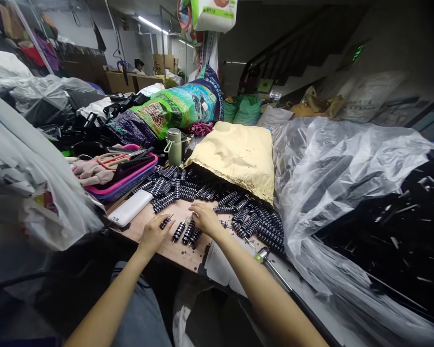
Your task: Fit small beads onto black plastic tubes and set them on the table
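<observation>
Ribbed black cylinders (181, 231), some with a thin metal pin sticking out of one end, lie in a short row on the wooden bench (173, 253) at lower centre of the frame, just in front of a much larger heap (202, 193) of the same parts spilling from under a yellow sack (238, 154). They look small, light and rigid, apt to roll, and the ridges should give fingertips good purchase; a pinch across the ribbed body, clear of the pin, seems the safest hold. The left hand (154, 233) rests palm down with its fingers curled toward one cylinder at the left end of the row; whether it actually pinches it cannot be told. The right hand (206, 219) lies flat, fingers extended and closed on nothing, covering the right end of the row, both forearms reaching up from the bottom edge.
</observation>
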Action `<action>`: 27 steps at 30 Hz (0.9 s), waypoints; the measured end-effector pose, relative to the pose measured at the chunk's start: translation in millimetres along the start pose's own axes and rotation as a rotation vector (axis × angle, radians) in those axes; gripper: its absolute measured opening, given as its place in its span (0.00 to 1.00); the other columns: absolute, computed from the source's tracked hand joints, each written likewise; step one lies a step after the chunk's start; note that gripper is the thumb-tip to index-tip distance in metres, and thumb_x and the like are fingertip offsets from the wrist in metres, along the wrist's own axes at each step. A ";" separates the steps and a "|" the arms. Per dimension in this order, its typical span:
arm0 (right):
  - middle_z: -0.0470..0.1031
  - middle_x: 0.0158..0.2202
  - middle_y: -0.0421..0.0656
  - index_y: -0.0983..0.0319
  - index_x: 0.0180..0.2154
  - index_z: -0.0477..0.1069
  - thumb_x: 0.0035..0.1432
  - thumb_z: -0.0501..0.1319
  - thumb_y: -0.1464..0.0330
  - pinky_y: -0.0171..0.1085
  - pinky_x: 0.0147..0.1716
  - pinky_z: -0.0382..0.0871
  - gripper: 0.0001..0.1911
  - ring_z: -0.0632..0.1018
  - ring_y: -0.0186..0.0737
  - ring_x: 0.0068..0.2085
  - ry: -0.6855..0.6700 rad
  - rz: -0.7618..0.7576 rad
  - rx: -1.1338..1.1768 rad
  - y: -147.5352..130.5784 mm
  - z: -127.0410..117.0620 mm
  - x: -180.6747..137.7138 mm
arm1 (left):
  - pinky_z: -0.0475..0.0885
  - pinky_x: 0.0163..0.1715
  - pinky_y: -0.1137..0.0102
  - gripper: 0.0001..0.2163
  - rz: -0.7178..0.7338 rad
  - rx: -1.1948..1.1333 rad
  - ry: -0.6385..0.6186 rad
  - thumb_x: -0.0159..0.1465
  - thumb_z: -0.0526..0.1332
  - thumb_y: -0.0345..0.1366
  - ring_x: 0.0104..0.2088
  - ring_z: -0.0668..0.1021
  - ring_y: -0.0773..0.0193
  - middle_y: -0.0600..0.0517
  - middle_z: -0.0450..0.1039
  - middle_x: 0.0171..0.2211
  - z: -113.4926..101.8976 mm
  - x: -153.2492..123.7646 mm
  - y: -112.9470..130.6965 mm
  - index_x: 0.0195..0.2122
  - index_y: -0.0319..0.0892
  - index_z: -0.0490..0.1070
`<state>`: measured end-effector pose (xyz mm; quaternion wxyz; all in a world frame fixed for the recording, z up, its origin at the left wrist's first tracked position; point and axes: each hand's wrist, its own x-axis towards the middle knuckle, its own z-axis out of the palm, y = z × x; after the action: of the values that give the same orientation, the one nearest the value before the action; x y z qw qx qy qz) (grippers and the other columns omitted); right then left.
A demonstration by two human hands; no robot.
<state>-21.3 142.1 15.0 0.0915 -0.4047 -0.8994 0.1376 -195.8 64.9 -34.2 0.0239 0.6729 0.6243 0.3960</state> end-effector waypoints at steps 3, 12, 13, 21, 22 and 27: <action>0.73 0.44 0.42 0.60 0.47 0.68 0.59 0.51 0.68 0.32 0.43 0.63 0.15 0.72 0.35 0.44 0.034 -0.050 0.087 -15.6 -3.5 -18.6 | 0.70 0.37 0.66 0.10 0.068 0.116 -0.368 0.60 0.54 0.38 0.34 0.76 0.58 0.46 0.75 0.31 -25.3 10.0 34.7 0.35 0.38 0.72; 0.73 0.41 0.45 0.61 0.42 0.70 0.51 0.51 0.77 0.37 0.43 0.63 0.18 0.72 0.39 0.42 0.088 0.256 0.326 19.1 6.3 -155.5 | 0.72 0.29 0.64 0.10 0.418 0.410 -0.947 0.54 0.53 0.22 0.32 0.78 0.52 0.40 0.75 0.29 6.1 9.6 156.5 0.31 0.33 0.74; 0.73 0.41 0.45 0.61 0.42 0.69 0.50 0.51 0.77 0.37 0.44 0.63 0.18 0.72 0.40 0.42 0.098 0.277 0.338 25.4 8.2 -166.9 | 0.72 0.29 0.64 0.10 0.455 0.399 -0.964 0.54 0.54 0.22 0.31 0.78 0.52 0.40 0.75 0.28 16.5 8.4 164.7 0.30 0.33 0.74; 0.73 0.37 0.45 0.61 0.39 0.69 0.51 0.54 0.73 0.40 0.41 0.64 0.12 0.71 0.42 0.40 0.267 0.270 0.346 33.7 32.0 -192.5 | 0.68 0.21 0.70 0.08 0.451 0.196 -0.408 0.57 0.53 0.29 0.22 0.74 0.61 0.46 0.70 0.21 57.2 12.5 191.1 0.24 0.35 0.70; 0.73 0.37 0.45 0.61 0.39 0.69 0.51 0.54 0.73 0.40 0.41 0.64 0.12 0.71 0.42 0.40 0.301 0.266 0.356 33.9 34.4 -192.8 | 0.67 0.22 0.72 0.10 0.405 0.113 -0.277 0.59 0.51 0.29 0.22 0.73 0.63 0.47 0.70 0.21 58.7 12.5 189.6 0.25 0.36 0.69; 0.74 0.38 0.46 0.62 0.38 0.69 0.57 0.49 0.69 0.35 0.38 0.67 0.12 0.74 0.38 0.38 0.516 0.387 0.420 46.5 20.2 -183.0 | 0.67 0.28 0.75 0.09 0.215 -0.376 0.077 0.63 0.50 0.31 0.25 0.71 0.69 0.52 0.69 0.23 62.2 -0.5 176.3 0.29 0.39 0.67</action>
<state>125.7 30.4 -28.8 0.3681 -0.5606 -0.7061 0.2272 -15.9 54.6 15.7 0.0829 0.7036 0.4646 0.5313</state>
